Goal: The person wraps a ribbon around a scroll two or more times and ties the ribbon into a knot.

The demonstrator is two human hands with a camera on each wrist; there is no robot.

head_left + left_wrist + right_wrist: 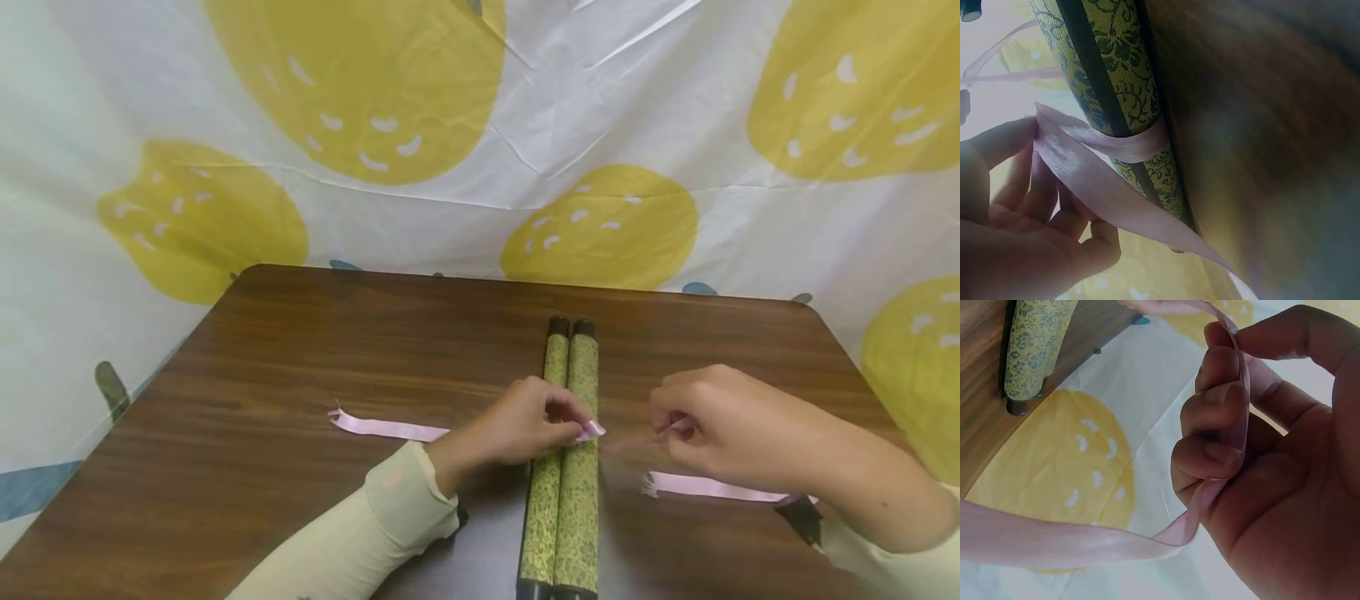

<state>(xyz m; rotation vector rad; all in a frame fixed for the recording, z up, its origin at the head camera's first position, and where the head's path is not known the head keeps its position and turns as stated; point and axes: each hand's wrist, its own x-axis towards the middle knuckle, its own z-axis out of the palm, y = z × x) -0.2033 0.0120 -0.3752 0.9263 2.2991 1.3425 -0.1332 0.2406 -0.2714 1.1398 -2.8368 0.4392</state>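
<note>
A rolled scroll (577,508) with green-gold patterned cloth and dark end caps lies lengthwise on the table as two rolls side by side. A pink ribbon (1119,200) passes around it, as the left wrist view shows. Over the scroll's middle, my left hand (521,425) pinches a fold of this ribbon between thumb and fingertips. To the right of the scroll, my right hand (720,425) grips a stretch of ribbon (1241,406), fingers curled round it. One ribbon tail (390,428) lies to the left, and another frayed tail (708,486) hangs below my right hand.
The brown wood-grain table (300,350) has rounded far corners. Right behind it hangs a white cloth (420,229) printed with large yellow fruit. Pale sleeves (352,525) cover both forearms.
</note>
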